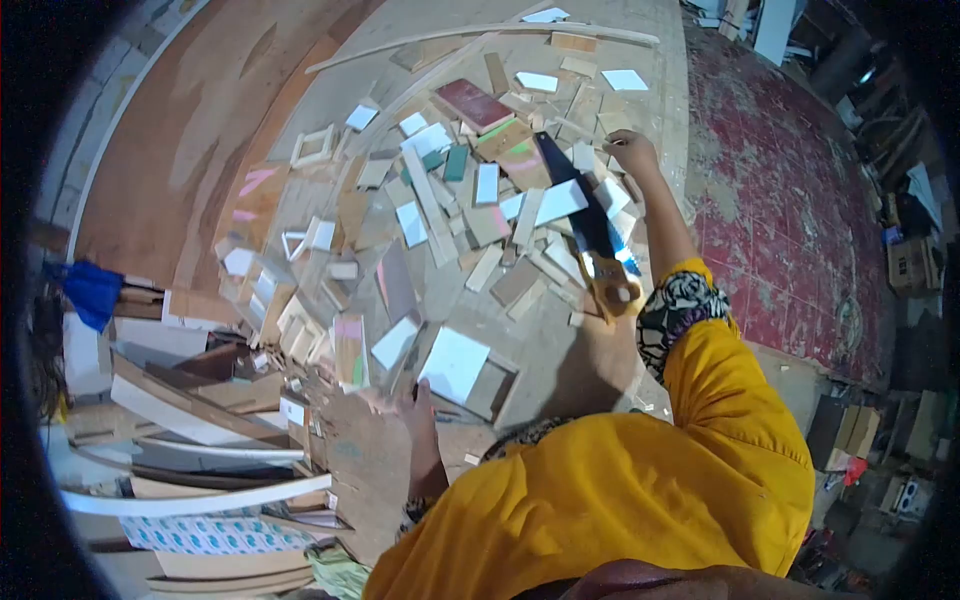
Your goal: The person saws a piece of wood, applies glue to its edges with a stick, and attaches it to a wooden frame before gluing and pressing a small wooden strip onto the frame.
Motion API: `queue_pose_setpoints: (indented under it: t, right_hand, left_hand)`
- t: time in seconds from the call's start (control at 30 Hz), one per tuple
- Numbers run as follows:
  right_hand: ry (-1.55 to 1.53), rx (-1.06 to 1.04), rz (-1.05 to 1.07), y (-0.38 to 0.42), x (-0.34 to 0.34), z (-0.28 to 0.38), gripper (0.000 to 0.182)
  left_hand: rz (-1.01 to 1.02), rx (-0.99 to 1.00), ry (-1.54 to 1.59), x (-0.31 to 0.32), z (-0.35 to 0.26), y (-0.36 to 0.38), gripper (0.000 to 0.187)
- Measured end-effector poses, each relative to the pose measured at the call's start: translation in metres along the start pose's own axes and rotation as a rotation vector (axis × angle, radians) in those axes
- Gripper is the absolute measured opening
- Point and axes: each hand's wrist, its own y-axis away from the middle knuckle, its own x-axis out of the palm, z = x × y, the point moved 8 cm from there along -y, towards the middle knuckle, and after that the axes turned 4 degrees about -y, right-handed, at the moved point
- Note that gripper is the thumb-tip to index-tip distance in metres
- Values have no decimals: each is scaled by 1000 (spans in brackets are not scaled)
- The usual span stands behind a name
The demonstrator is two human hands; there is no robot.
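Observation:
My right hand (630,152) is stretched to the far right of the pile of wood offcuts (485,222), its fingers curled together by thin wood strips. What they pinch is too small to make out. Below that forearm lies a handsaw (590,215) with a dark blade and a wooden handle, a white-faced offcut (561,203) across its blade. At the near edge of the pile, my left hand (420,405) has its fingers closed at the end of a narrow brown wood offcut (404,378). A square white-faced board (454,364) sits just beside it.
A long thin wood strip (480,35) lies across the far end of the worktop. Curved boards (200,490) are stacked at the lower left, beneath a blue cloth (90,292). To the right spreads a worn red floor (780,190), with a cardboard box (912,265) beyond it.

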Motion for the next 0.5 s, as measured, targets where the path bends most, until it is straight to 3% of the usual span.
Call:
queue_pose_setpoints:
  t: [0.03, 0.07, 0.17, 0.23, 0.33, 0.37, 0.4, 0.5]
  right_hand:
    - [-307, -108, 82, 20, 7, 8, 19]
    - [-560, 52, 255, 56, 12, 22, 15]
    - [-513, -66, 352, 126, 31, 52, 17]
    - [-573, -50, 548, 170, 59, 63, 17]
    - [-385, -475, 564, 235, 84, 114, 20]
    - [-295, -709, 506, 257, 85, 134, 19]
    - [-227, -767, 513, 270, 98, 142, 18]
    - [-182, -849, 491, 294, 136, 154, 16]
  left_hand:
    - [-30, 18, -14, -2, 19, -12, 43]
    - [5, 95, -62, -1, 1, -5, 43]
    - [89, 181, 0, 2, -1, -12, 40]
    - [146, 243, -17, 2, 8, -24, 34]
    - [163, 253, -7, -5, 13, -28, 27]
    - [216, 274, 175, -3, 6, -20, 25]
    - [272, 295, 357, -1, -4, -12, 22]
    - [226, 392, 314, -9, -21, -1, 21]
